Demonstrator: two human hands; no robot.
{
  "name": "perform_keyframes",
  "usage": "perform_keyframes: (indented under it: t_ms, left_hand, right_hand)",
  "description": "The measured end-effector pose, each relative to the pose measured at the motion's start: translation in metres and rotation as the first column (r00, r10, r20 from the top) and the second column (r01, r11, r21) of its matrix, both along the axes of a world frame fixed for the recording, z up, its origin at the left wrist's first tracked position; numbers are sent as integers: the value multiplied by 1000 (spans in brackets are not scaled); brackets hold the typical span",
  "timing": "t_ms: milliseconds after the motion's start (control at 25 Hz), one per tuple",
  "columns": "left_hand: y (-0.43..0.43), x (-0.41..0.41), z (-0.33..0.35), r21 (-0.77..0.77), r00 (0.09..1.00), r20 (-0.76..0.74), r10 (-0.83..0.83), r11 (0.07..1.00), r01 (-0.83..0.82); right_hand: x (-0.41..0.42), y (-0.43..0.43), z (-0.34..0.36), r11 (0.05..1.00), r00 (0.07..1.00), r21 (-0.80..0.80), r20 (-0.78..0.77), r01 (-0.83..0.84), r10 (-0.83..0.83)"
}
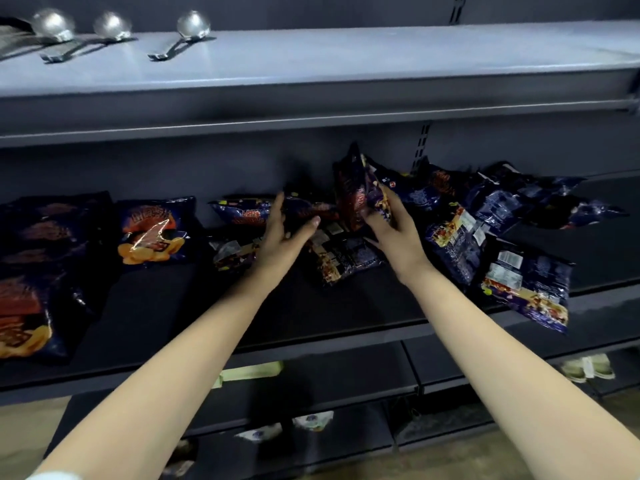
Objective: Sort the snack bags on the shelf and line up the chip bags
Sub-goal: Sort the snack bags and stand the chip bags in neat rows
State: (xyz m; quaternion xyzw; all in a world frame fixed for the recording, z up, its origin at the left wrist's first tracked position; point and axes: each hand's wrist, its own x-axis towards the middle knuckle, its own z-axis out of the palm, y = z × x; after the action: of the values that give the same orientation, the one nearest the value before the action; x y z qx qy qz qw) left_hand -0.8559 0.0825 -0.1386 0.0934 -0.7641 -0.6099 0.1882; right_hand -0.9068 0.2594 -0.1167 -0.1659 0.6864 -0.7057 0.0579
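Dark shelf: her right hand pinches a purple bag upright for sorting; left hand hovers spread.

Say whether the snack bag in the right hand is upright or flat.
Upright: the right hand grips the snack bag on end, above the other bags lying flat.

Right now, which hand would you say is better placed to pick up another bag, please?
Probably the left: the left hand hovers open by a loose bag, while the right hand is busy gripping a raised bag.
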Motion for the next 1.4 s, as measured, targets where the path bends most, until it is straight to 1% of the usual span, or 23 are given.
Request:
perform_keyframes:
  t_ms: [40, 80, 120, 200, 360, 400, 440, 520, 600, 680, 760, 840, 880, 920, 960, 1000, 1040, 1080, 1120, 1160, 1200, 1320, 1400]
  left_hand:
    - [-2, 4, 3, 178, 999, 28, -27, 984, 22]
    - [-5, 7, 2, 314, 998, 34, -62, 948, 49]
    - [-7, 12, 1, 408, 996, 11, -92, 909, 79]
    - [-13, 23, -1, 492, 995, -28, -92, 865, 93]
    - [-34, 50, -7, 511, 999, 45, 29, 858, -48]
    - [-44, 55, -10, 554, 996, 59, 61, 828, -83]
    - [-53, 61, -10, 639, 995, 59, 74, 763, -95]
    - [-69, 72, -11, 832, 997, 50, 58, 550, -74]
    - [-68, 77, -6, 925, 996, 46, 81, 374, -73]
    - [-58, 82, -7, 937, 977, 67, 201, 324, -131]
    - [-46, 87, -9, 927, 956, 104, 275, 320, -194]
    - [-51, 94, -18, 937, 938, 93, 333, 290, -196]
    - [-61, 101, -21, 938, 922, 71, 382, 289, -192]
    - [-74, 109, -24, 926, 900, 45, 433, 320, -200]
    - [-91, 117, -28, 893, 880, 18, 475, 389, -229]
    - [-107, 126, -30, 821, 871, 5, 491, 496, -284]
    - [-121, 137, -29, 678, 879, 12, 476, 643, -357]
    - [-131, 146, -27, 469, 898, 41, 438, 785, -405]
    - [-140, 153, -27, 249, 913, 80, 400, 879, -407]
    - [-146, 155, -30, 83, 918, 109, 382, 916, -391]
    - [-151, 156, -34, 20, 917, 121, 380, 923, -385]
    - [-159, 156, -48, 51, 888, 92, 451, 888, -457]
    - [-166, 154, -54, 37, 880, 78, 468, 881, -472]
  right_hand:
    - [3, -4, 2, 981, 982, -176, 153, -82, 110]
    - [6, -9, 2, 936, 928, -327, 294, -130, 231]
    - [12, -14, 1, 901, 860, -402, 391, -160, 327]
    - [25, -25, -7, 900, 792, -358, 459, -249, 402]
    - [39, -46, -26, 919, 785, -292, 487, -267, 383]
    - [39, -52, -30, 916, 792, -309, 475, -256, 382]
    - [39, -59, -32, 905, 796, -346, 460, -247, 393]
    - [38, -76, -36, 880, 805, -390, 408, -271, 429]
    - [46, -96, -36, 866, 806, -347, 352, -360, 476]
    - [61, -123, -38, 856, 793, -299, 337, -421, 508]
    - [78, -148, -40, 886, 835, -253, 310, -389, 455]
    - [85, -167, -46, 901, 871, -254, 265, -352, 415]
    - [84, -173, -47, 891, 873, -270, 232, -365, 428]
    - [81, -177, -50, 879, 871, -277, 201, -388, 448]
    - [75, -180, -53, 869, 867, -273, 175, -413, 467]
    - [70, -183, -56, 868, 864, -251, 165, -429, 475]
    - [67, -187, -59, 867, 858, -217, 169, -448, 486]
    - [66, -191, -63, 866, 850, -171, 174, -471, 497]
    - [66, -195, -67, 858, 841, -117, 170, -500, 513]
    - [69, -199, -70, 843, 828, -65, 161, -534, 537]
    - [73, -202, -73, 823, 813, -8, 149, -568, 563]
    - [82, -211, -73, 766, 778, 136, 87, -628, 623]
    - [86, -221, -71, 759, 780, 202, 41, -619, 625]
